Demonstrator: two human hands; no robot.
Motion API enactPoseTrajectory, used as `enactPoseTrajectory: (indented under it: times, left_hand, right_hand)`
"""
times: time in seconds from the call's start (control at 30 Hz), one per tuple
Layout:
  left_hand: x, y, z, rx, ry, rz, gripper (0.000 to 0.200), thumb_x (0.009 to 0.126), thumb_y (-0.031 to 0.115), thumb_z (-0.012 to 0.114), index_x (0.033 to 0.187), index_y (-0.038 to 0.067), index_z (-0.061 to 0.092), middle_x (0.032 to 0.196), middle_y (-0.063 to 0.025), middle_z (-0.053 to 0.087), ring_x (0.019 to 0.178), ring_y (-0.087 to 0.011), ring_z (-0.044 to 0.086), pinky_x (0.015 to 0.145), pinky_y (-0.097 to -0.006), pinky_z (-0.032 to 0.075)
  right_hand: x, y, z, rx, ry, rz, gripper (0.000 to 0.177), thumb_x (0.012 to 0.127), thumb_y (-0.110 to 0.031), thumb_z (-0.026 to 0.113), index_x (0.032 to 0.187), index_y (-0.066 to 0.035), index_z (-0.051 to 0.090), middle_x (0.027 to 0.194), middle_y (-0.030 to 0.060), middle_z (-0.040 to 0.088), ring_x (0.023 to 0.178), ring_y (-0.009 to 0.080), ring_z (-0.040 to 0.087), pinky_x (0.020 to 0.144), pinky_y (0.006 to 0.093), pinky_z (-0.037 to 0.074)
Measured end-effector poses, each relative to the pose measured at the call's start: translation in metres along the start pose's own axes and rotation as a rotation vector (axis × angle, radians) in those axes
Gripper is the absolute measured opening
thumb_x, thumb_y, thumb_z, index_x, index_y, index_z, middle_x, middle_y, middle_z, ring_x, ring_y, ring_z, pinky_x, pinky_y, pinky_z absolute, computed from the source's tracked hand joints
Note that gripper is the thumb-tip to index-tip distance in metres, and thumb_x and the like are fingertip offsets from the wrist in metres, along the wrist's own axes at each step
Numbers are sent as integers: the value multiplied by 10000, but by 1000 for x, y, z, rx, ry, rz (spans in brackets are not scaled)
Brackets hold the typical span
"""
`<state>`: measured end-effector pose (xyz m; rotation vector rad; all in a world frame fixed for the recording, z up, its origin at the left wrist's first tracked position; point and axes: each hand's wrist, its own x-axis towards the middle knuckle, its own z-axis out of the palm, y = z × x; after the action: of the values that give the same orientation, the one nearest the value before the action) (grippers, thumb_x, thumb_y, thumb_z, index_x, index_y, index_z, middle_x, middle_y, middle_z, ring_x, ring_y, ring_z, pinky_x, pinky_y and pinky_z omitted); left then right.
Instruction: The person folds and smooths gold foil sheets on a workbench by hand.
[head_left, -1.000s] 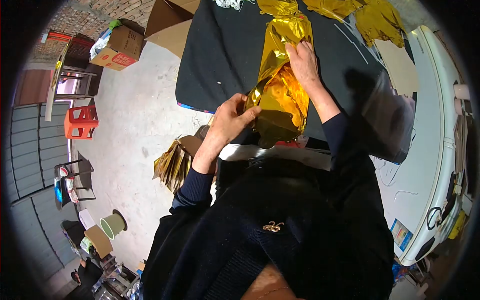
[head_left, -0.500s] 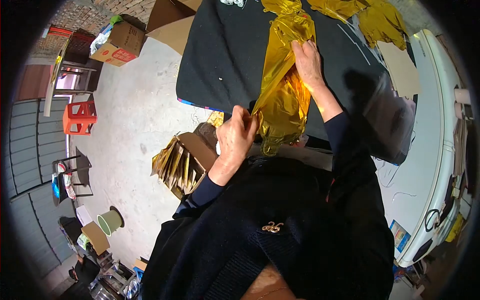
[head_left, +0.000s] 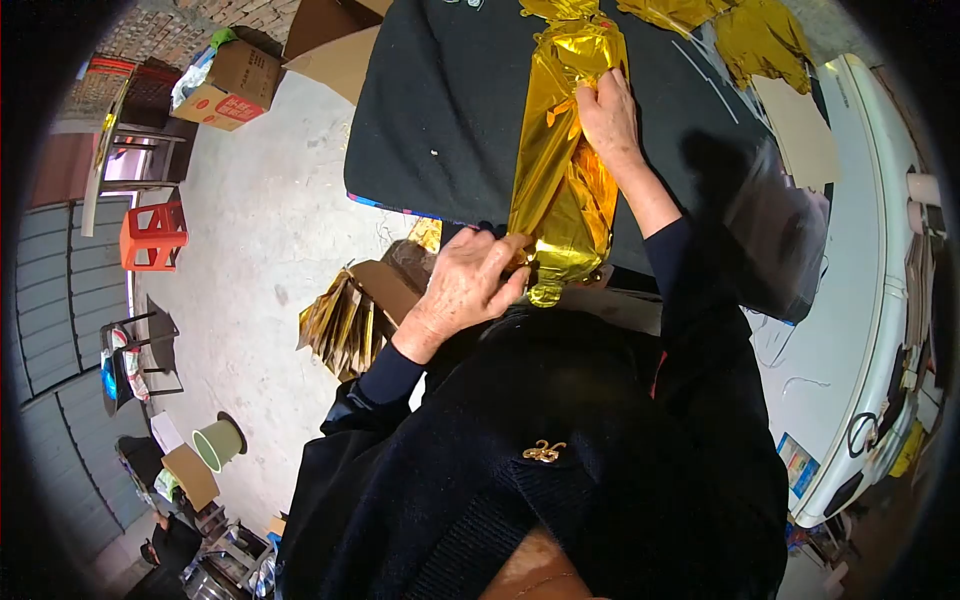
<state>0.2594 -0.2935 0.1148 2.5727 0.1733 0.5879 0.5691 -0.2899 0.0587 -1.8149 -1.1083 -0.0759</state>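
Note:
A long, shiny gold foil sheet (head_left: 560, 165) lies lengthwise on the black-covered table (head_left: 430, 110), its near end hanging at the front edge close to my body. My left hand (head_left: 470, 280) is at the foil's lower left edge, fingers bent around it and thumb below. Farther up, on the right side of the same foil, my right hand (head_left: 610, 120) pinches a crumpled part. The fingertips of both hands are partly hidden by foil and knuckles.
More gold foil (head_left: 765, 45) and thin white strips lie at the table's back right. A box of folded gold pieces (head_left: 345, 320) stands left of my body. A red stool (head_left: 153, 236), a green bucket (head_left: 219, 443) and a carton (head_left: 232, 85) are on the floor. A person (head_left: 175, 545) is at lower left.
My left hand has moved slightly down, its knuckles turned more upward, and the foil's left side now lies flatter and wider. My right hand has shifted a little upward.

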Motion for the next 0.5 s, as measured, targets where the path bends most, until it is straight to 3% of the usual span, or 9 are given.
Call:
enactPoseTrajectory:
  times: [0.03,0.13,0.17,0.23,0.33,0.43,0.47,0.5]
  left_hand:
    - [2,-3,-2,-8,67,-6,277,904,139,699,1155,36,644,801,-82,632,739,-282,605,696,-417,475]
    - [23,-20,-9,-111,176,-32,204,939,77,643,1137,26,648,933,-131,655,846,-328,629,786,-436,515]
    - [26,-29,-8,-88,129,-83,217,1002,105,601,1191,20,666,1105,-142,715,1058,-334,688,898,-423,561]
    - [49,-39,-7,-41,117,15,282,1007,112,606,1273,30,656,1285,-164,683,1280,-339,616,1060,-436,511]
    - [73,-48,1,83,-24,79,412,1049,223,574,1425,54,579,1509,-189,538,1482,-340,425,1213,-479,361]
    - [83,-52,16,232,-62,65,546,1081,367,508,1542,77,463,1619,-186,404,1545,-341,308,1270,-495,241]
    - [82,-54,20,221,-100,42,652,1093,497,407,1600,89,370,1663,-174,328,1566,-344,250,1283,-504,185]
    - [80,-56,23,262,-118,45,661,1091,511,396,1602,93,368,1663,-173,328,1565,-342,252,1284,-507,180]
  right_hand:
    - [0,3,1,-20,-2,-23,252,932,-157,561,975,91,551,1054,265,559,1031,463,550,936,538,443]
    - [-1,-5,-2,-37,-8,-2,244,921,-143,565,986,92,568,1054,262,561,1039,453,557,935,530,449]
    - [-2,-6,-2,-54,-15,5,243,919,-142,567,990,90,574,1056,259,562,1042,450,558,936,529,451]
    - [-2,-6,-2,-92,-33,-1,249,919,-144,571,998,92,579,1068,256,566,1054,443,560,942,525,451]
    - [-3,-10,-3,-77,-30,1,255,920,-147,576,1001,95,583,1086,254,568,1072,439,559,955,521,449]
    - [-4,-11,-2,-80,-9,3,258,921,-148,581,999,98,581,1095,253,566,1078,441,558,961,518,449]
    - [-3,-11,-2,-90,-1,2,258,922,-148,583,998,98,580,1098,253,565,1078,441,558,961,518,449]
    - [-2,-10,-3,-77,-3,11,261,923,-149,584,1007,99,574,1098,256,562,1078,444,558,959,518,449]
